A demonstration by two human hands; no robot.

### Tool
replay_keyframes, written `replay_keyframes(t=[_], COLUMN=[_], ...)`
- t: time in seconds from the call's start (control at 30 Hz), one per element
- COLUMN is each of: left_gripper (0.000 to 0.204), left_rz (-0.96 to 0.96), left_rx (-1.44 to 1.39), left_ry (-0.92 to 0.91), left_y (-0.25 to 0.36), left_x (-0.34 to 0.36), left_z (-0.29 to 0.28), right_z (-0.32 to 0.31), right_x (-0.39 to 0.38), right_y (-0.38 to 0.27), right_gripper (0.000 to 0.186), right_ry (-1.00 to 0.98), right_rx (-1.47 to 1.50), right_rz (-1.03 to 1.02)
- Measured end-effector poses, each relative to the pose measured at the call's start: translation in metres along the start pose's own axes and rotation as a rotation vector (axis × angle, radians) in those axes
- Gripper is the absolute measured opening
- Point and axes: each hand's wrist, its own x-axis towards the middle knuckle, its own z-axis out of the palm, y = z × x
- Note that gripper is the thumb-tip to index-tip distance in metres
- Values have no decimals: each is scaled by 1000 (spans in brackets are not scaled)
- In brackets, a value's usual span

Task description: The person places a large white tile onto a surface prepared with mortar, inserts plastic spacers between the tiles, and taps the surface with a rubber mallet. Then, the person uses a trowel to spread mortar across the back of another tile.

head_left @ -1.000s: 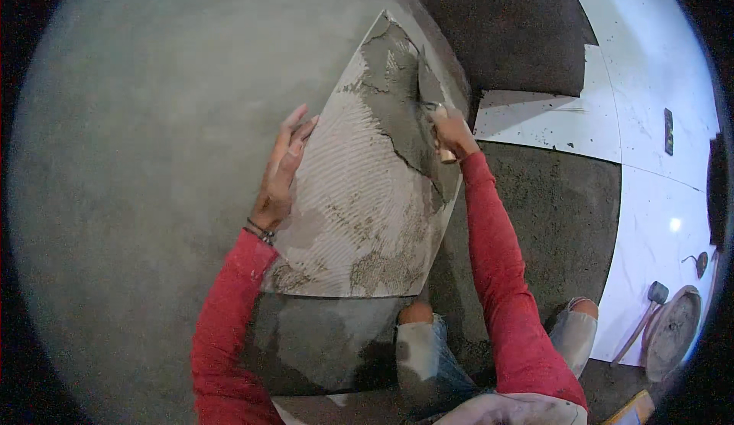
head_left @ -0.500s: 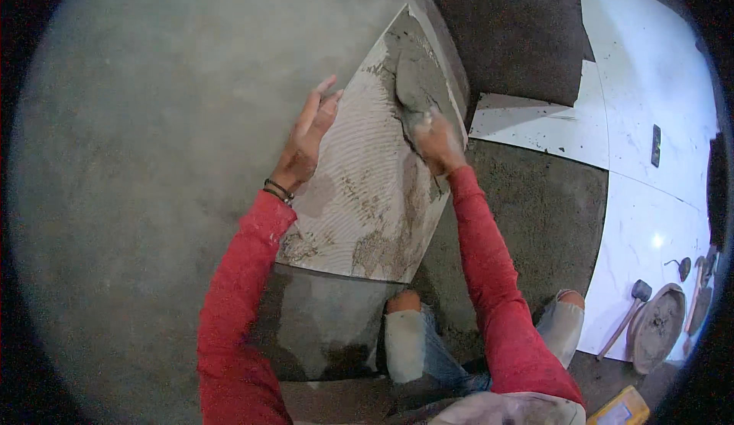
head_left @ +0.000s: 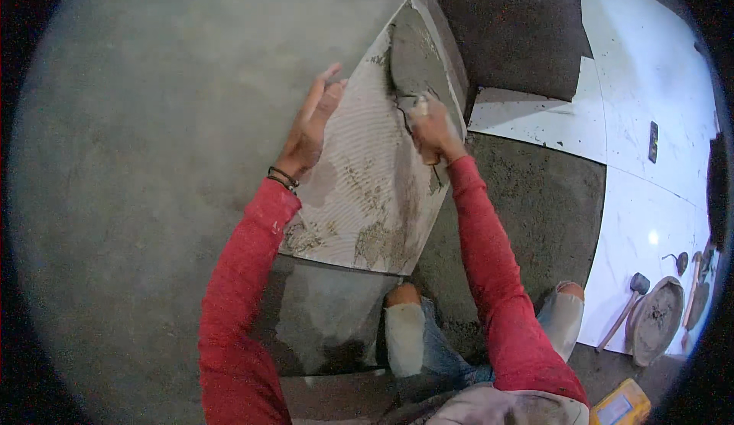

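Observation:
A large tile (head_left: 348,154) stands tilted in front of me, its ribbed pale back facing me. Grey mortar covers its upper right part, and thin smears mark the lower part. My right hand (head_left: 434,127) is closed round the handle of a trowel (head_left: 413,69), whose mortar-coated blade lies against the upper tile. At the tile's left edge is my left hand (head_left: 308,131), fingers stretched out and holding nothing. Whether its palm presses on the edge I cannot tell.
White floor tiles (head_left: 650,203) lie at the right, beside a rough grey bed (head_left: 535,203). On them are a mallet (head_left: 639,283), a mortar-stained bowl (head_left: 641,341) and a small black object (head_left: 654,142). A dark panel (head_left: 520,35) stands behind. A yellow device (head_left: 634,396) lies bottom right.
The trowel blade has moved slightly up the tile, and mortar there looks smoother. My right hand stays closed on the handle. My left hand has barely moved.

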Motion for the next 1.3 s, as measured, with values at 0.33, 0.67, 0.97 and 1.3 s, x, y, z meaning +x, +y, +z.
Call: replay_keyframes(t=[0.33, 0.67, 0.97, 1.3], left_gripper=[68, 66, 71, 70], left_rz=[34, 35, 9, 9], left_rx=[65, 135, 58, -29], left_ry=[33, -19, -3, 26], left_y=[-2, 2, -5, -2], left_x=[-9, -10, -2, 0], left_z=[-22, -22, -22, -11], right_z=[18, 58, 30, 0], right_x=[-133, -241, -108, -42], right_y=[-39, 15, -100, -160], right_gripper=[34, 17, 18, 30], right_ry=[-22, -234, -95, -50], right_rx=[322, 697, 551, 285], right_rz=[378, 926, 664, 471])
